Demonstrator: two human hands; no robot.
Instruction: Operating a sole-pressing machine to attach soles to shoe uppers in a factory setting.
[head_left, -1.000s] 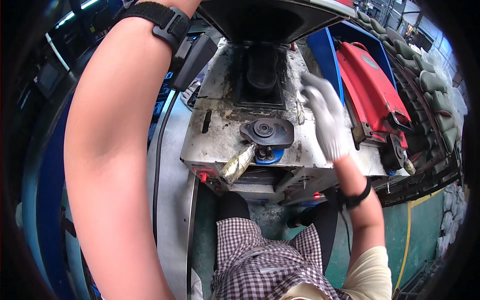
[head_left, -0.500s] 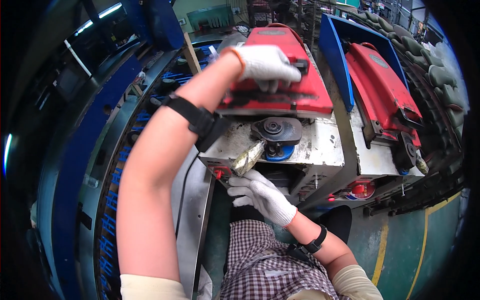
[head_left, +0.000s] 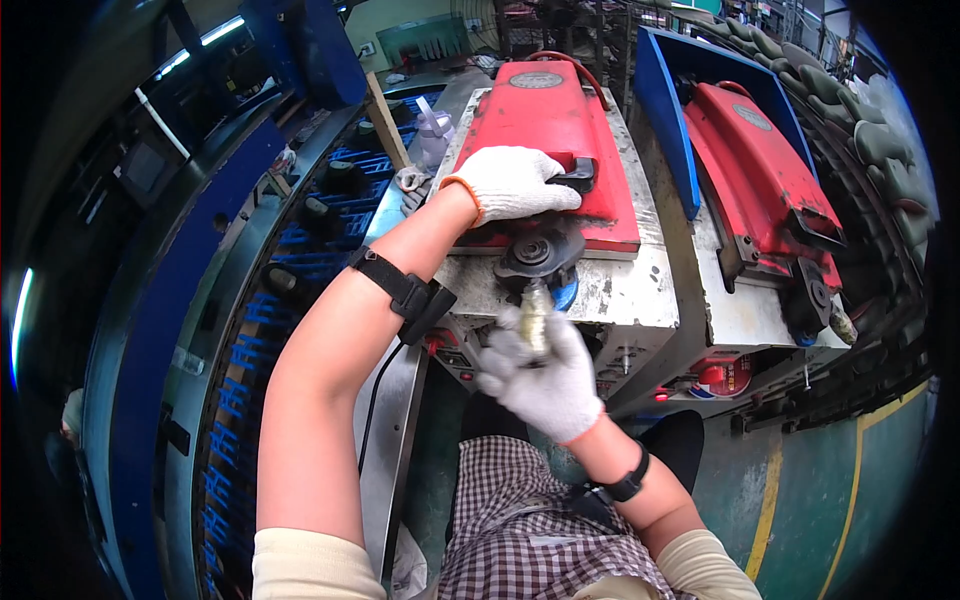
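Observation:
Both my hands wear white knitted gloves. My left hand [head_left: 515,185] lies on the front of the nearer red machine cover [head_left: 540,110], its fingers closed at the black handle [head_left: 577,175]. Just in front of that cover sits a dark round cam piece [head_left: 535,252] with a blue part [head_left: 566,294] beneath it. From the cam a lever handle wrapped in yellowish tape [head_left: 535,318] points toward me. My right hand [head_left: 550,385] is at this lever handle, which overlaps the palm. Motion smears its fingers, so their grip cannot be made out.
A second red-covered machine [head_left: 765,165] with a blue side guard [head_left: 668,120] stands at right. Racks of dark, rounded pieces [head_left: 880,150] line the far right. To the left runs a conveyor with blue prongs [head_left: 235,400]. A pale container [head_left: 432,135] stands behind my left hand.
The nearer red cover has come down, with my left hand on its handle. The taped lever has swung from the left to point toward me, and my right hand has moved onto it.

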